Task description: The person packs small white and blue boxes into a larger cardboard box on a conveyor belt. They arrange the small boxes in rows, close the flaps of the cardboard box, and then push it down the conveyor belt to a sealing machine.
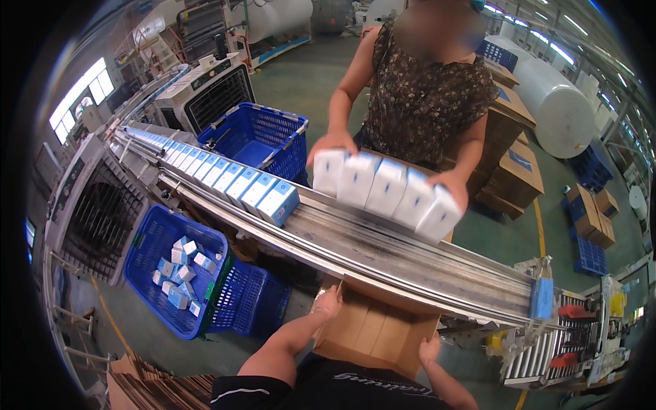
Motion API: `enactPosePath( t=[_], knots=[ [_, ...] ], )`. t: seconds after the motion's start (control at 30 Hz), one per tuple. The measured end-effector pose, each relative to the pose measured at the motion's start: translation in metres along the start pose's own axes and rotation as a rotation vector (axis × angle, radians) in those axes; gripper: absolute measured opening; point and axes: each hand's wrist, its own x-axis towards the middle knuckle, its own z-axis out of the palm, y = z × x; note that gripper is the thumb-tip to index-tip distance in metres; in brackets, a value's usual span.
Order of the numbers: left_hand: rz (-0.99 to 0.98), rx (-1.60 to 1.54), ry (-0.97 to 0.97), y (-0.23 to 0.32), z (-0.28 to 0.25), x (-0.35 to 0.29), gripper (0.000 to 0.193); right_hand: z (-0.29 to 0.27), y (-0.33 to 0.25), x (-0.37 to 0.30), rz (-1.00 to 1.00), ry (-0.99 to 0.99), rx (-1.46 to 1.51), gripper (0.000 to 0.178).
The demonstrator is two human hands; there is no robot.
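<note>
Carton (367,326) between your left fingers (334,295) and right fingers (429,345), both gripping its side walls | on your side of the conveyor (410,254), just beside it | brown, open-topped cardboard, seamed inside

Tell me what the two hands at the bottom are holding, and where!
An open cardboard box: the left hand grips its left edge, the right hand its right edge.
</note>
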Motion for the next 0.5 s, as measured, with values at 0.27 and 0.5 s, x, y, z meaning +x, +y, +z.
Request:
enactPosePath(
  t=[0.27,0.5],
  knots=[
    [0.009,0.01,0.043,0.002,0.003,0.0,0.038,0.002,0.001,0.004,0.006,0.011,-0.001,0.039],
    [0.003,0.016,0.015,0.003,0.0,0.002,0.036,-0.003,-0.009,0.001,0.023,-0.004,-0.006,0.041]
  ],
)
